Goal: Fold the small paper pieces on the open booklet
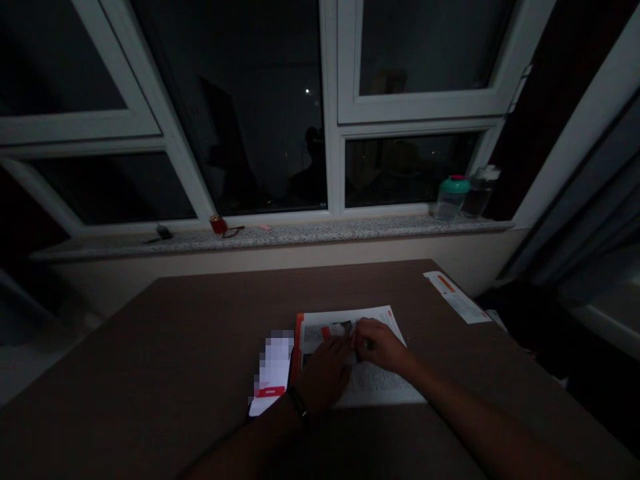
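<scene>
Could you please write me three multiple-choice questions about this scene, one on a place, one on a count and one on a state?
1. Where do the bottles stand? A) On the table B) On the stone window sill C) On a shelf
2. How many bottles stand there? A) One B) Three C) Two
3. What state is the booklet in? A) Lying open B) Shut C) Standing upright

1: B, they rest at the sill's right end.
2: C, two stand side by side.
3: A, its printed pages lie spread beneath the left hand and right hand.
</scene>
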`<act>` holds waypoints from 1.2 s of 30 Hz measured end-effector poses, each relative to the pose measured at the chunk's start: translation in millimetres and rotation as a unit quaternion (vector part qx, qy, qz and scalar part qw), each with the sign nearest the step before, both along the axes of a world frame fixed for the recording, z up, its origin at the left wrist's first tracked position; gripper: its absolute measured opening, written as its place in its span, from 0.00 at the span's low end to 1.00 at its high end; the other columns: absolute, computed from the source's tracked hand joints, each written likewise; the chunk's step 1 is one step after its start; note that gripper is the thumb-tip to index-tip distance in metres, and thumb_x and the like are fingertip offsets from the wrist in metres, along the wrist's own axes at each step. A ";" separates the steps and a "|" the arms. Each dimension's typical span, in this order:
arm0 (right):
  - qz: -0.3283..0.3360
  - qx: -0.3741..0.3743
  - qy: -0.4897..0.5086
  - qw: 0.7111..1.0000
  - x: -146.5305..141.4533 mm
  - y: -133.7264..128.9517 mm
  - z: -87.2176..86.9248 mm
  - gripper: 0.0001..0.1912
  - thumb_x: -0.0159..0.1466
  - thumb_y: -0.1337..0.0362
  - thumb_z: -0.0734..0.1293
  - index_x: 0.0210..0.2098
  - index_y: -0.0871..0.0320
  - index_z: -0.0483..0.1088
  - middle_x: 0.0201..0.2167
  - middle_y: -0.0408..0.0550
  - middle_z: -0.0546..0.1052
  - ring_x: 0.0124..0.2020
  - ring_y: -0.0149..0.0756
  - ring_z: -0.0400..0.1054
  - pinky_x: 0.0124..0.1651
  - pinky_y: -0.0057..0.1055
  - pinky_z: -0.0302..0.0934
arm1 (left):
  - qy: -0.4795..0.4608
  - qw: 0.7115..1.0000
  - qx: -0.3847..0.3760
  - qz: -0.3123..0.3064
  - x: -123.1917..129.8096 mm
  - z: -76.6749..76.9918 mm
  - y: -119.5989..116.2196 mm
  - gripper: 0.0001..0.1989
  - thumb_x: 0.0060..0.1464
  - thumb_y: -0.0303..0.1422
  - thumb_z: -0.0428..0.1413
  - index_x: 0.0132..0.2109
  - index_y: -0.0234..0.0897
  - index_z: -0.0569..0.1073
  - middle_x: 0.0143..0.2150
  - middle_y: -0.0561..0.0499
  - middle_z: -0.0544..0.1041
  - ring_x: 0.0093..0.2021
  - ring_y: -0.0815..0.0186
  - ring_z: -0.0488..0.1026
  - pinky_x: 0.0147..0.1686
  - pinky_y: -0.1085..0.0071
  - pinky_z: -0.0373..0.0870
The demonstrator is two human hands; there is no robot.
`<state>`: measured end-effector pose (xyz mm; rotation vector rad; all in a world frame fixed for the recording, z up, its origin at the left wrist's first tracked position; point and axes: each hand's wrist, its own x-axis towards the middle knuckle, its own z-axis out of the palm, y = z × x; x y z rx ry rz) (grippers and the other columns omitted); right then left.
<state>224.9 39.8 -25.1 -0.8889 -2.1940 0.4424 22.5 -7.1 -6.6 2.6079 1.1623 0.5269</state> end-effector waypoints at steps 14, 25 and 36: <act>0.071 -0.025 0.020 0.997 1.6 -5.5 -0.2 0.08 0.55 0.75 0.66 0.27 0.54 0.67 0.31 0.42 0.74 0.37 0.37 0.69 0.44 0.33 0.60 | -0.012 1.000 0.002 -0.010 -0.8 0.9 -0.3 0.27 0.56 0.23 0.52 0.62 0.39 0.59 0.61 0.45 0.67 0.62 0.58 0.61 0.62 0.56 0.60; 0.121 -0.017 0.021 0.992 1.0 -7.1 1.6 0.10 0.54 0.77 0.65 0.27 0.55 0.66 0.30 0.41 0.74 0.37 0.35 0.69 0.44 0.31 0.59 | -0.010 1.000 0.005 -0.011 -0.1 2.9 -0.5 0.24 0.56 0.23 0.52 0.59 0.39 0.61 0.59 0.45 0.68 0.61 0.58 0.63 0.61 0.56 0.62; -0.127 -0.005 0.004 0.992 2.9 6.4 0.3 0.10 0.58 0.75 0.64 0.26 0.55 0.62 0.29 0.44 0.69 0.34 0.37 0.64 0.38 0.31 0.57 | -0.012 1.000 0.013 -0.016 -1.5 0.8 0.8 0.28 0.57 0.23 0.51 0.63 0.41 0.57 0.61 0.46 0.66 0.61 0.58 0.61 0.60 0.56 0.62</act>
